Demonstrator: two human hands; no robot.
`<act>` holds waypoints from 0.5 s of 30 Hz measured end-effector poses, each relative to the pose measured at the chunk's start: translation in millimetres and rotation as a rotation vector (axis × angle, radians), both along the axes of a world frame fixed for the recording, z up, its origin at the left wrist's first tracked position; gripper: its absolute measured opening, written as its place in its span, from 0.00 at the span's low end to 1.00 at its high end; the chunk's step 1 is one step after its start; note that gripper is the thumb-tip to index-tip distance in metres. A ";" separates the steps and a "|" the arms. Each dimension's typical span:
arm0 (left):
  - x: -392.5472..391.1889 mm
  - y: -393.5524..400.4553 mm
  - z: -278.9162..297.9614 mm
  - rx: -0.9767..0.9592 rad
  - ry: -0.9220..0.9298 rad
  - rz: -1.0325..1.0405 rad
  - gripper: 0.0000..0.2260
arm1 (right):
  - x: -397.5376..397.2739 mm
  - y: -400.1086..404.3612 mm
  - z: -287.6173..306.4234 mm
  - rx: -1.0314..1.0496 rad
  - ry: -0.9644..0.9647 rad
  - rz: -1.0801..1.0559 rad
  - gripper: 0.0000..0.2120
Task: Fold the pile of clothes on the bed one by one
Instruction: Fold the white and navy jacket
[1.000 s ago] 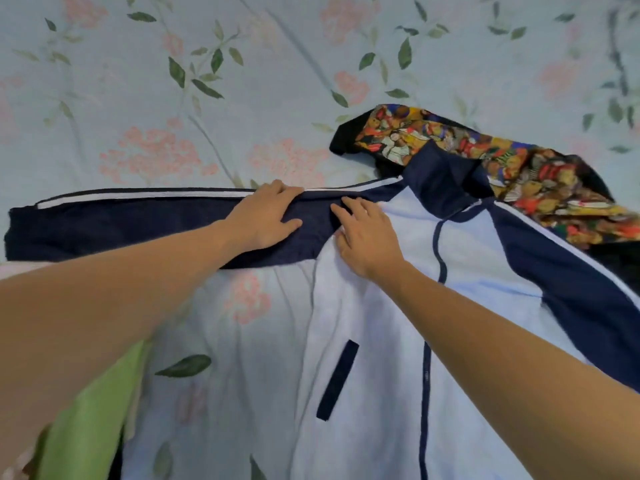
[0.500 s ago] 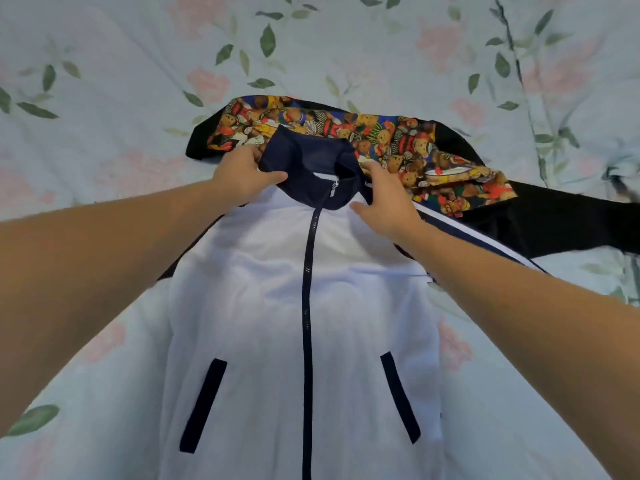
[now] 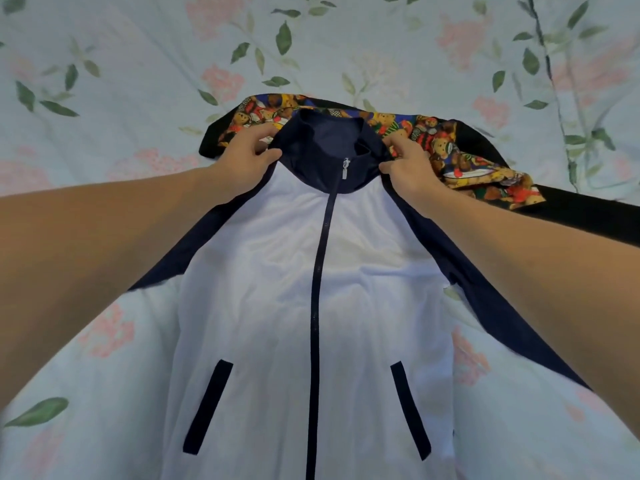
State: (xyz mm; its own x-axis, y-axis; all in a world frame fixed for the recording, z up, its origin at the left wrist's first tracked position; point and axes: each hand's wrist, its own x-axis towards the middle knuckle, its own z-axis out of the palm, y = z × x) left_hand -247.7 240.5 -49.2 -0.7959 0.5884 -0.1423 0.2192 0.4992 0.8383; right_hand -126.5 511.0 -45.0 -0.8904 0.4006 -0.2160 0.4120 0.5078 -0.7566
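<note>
White and navy jacket (image 3: 322, 289) spread front-up across the bed (image 3: 138, 46), zip running from near edge toward far edge, collar farthest. Left hand (image 3: 242, 157) and right hand (image 3: 408, 164) each pinching a collar corner, equally near; teddy-print garment (image 3: 450, 147) just beyond.

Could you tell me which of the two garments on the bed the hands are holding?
The white-and-navy zip jacket, gripped at its collar; the teddy-bear print garment lies untouched behind it.

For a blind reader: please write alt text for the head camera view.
Two hands, left hand and right hand, pinch the navy collar of a zipped white jacket on a floral bed sheet; a teddy-bear print garment lies behind.
</note>
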 end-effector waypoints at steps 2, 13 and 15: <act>0.4 -1.5 -4.9 0.029 -0.004 0.065 0.12 | 1.2 -5.5 -0.9 -0.138 0.084 -0.053 0.14; 26.0 -16.6 -7.5 -0.291 0.305 0.053 0.11 | 21.7 -17.1 -2.6 0.213 -0.010 0.071 0.09; 36.9 -15.9 -3.6 -0.330 0.532 0.007 0.06 | 27.5 -27.8 -2.2 0.413 0.025 0.126 0.08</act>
